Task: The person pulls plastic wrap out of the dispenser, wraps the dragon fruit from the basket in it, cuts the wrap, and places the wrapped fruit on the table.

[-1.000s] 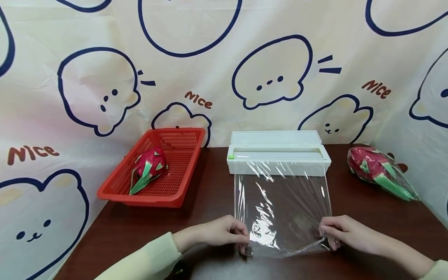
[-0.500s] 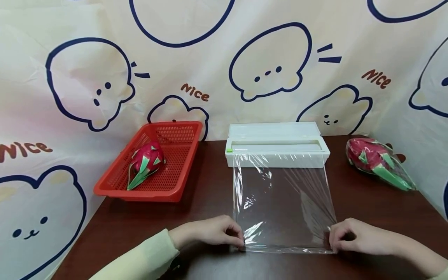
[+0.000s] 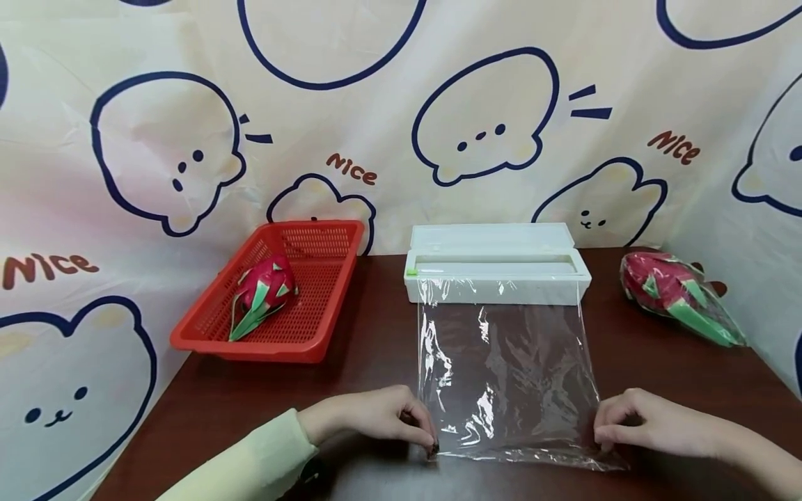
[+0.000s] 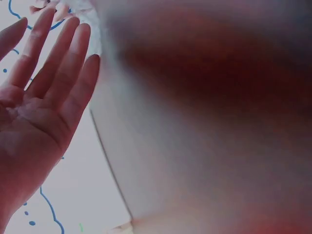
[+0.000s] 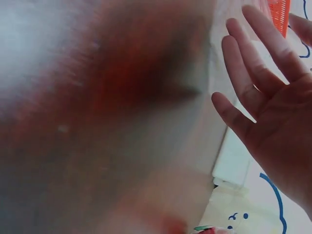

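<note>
One sheet of film (image 3: 520, 376) spreads at the frame's lower centre, its lower-left corner pinched by the left hand (image 3: 391, 417); whether the right hand (image 3: 645, 424) grips too is unclear; uneven pulling could crease it.

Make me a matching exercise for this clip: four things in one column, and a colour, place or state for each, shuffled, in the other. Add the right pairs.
Things:
1. Basket
2. Cling film
3. Box
4. Wrapped dragon fruit

Descriptions:
A. Pink and green, far right in the head view
B. White, standing open
C. Red, on the left in the head view
D. See-through, wrinkled along its near edge

Pairs: 1-C, 2-D, 3-B, 4-A
</note>
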{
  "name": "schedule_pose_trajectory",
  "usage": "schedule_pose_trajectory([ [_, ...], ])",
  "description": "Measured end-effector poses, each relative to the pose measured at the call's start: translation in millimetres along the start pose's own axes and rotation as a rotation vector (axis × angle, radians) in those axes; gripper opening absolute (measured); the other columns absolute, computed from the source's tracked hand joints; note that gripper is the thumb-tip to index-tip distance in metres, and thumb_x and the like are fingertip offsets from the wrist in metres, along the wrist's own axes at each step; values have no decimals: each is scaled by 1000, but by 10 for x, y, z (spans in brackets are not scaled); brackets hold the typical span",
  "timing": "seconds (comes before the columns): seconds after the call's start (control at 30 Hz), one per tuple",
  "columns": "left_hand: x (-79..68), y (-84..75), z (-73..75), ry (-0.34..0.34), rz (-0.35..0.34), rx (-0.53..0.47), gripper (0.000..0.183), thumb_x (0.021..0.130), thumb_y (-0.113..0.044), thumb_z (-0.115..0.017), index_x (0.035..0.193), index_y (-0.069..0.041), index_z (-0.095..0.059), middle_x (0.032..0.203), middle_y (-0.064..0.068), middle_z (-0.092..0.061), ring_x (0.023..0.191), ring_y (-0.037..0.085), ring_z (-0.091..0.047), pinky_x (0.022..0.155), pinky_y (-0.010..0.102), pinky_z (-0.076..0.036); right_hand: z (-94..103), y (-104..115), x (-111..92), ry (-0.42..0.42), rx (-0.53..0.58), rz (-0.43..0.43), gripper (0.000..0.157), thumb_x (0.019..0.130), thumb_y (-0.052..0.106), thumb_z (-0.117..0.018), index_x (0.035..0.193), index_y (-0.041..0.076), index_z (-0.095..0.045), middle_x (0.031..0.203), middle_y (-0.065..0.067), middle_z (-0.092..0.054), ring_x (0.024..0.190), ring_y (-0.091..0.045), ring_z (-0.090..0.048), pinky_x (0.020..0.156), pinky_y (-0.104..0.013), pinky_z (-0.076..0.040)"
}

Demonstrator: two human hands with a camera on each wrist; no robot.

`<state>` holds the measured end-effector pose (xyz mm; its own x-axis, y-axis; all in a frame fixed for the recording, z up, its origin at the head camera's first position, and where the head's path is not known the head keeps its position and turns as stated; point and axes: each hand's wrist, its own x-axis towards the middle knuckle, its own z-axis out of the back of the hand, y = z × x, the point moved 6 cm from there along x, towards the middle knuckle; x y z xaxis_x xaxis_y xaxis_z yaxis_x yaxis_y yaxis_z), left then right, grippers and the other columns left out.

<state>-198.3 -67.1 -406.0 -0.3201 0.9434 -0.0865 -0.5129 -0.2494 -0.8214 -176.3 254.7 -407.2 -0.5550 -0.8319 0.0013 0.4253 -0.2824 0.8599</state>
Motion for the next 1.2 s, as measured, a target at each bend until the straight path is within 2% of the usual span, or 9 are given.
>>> schedule_pose_trajectory([
  [0.13,54,-2,175,-115,1,75,10,93,-11,-66,98,-6,-74,93,-7,-70,84,-3,-60,78,20,-51,154,92,82,-110,-186,38,20,97,5,-57,98,20,-70,88,6,-67,78,-6,-60,67,-24,-49],
  [0.3,187,12,426,-262,13,430,19,93,-18,-68,111,-13,-69,117,-3,-64,109,6,-57,93,26,-46,404,172,248,-316,-440,25,15,91,13,-69,104,20,-69,96,10,-66,86,-5,-60,72,-24,-50],
  [0.37,240,66,483,-282,53,553,29,92,-25,-69,119,-16,-65,130,0,-57,120,11,-52,97,30,-44,490,160,324,-387,-498,2,20,89,16,-72,109,18,-67,102,7,-65,88,-8,-60,72,-26,-50],
  [0.47,308,193,522,-272,122,648,48,90,-35,-71,133,-17,-57,145,6,-44,134,19,-40,105,36,-38,578,68,432,-434,-524,-80,36,88,25,-74,120,13,-63,115,1,-62,92,-15,-59,73,-31,-51],
  [0.57,358,325,522,-239,172,730,70,87,-47,-70,144,-16,-45,155,11,-31,142,26,-27,111,42,-29,591,-74,506,-400,-527,-176,57,86,34,-74,133,9,-56,135,-9,-52,110,-26,-56,84,-43,-50],
  [0.67,382,445,506,-187,226,785,85,85,-60,-65,151,-18,-34,160,10,-19,146,27,-15,113,49,-22,555,-201,516,-336,-529,-247,76,83,43,-75,143,7,-46,149,-17,-36,128,-39,-43,94,-56,-43],
  [0.8,365,536,496,-132,304,794,94,81,-69,-62,155,-23,-25,162,5,-11,147,23,-7,113,52,-19,504,-306,471,-276,-576,-280,91,78,56,-74,147,7,-40,153,-24,-26,132,-47,-34,94,-60,-41],
  [0.93,320,555,501,-108,345,793,95,80,-69,-63,155,-24,-26,161,4,-12,147,23,-8,113,52,-19,473,-365,448,-228,-632,-280,98,74,62,-73,146,3,-41,150,-28,-28,130,-49,-36,93,-59,-41],
  [1.2,276,576,486,-102,372,787,91,80,-69,-63,153,-23,-32,161,3,-17,146,22,-12,112,55,-20,452,-461,350,-189,-612,-333,100,74,68,-68,146,3,-42,153,-24,-28,134,-45,-34,95,-59,-40],
])
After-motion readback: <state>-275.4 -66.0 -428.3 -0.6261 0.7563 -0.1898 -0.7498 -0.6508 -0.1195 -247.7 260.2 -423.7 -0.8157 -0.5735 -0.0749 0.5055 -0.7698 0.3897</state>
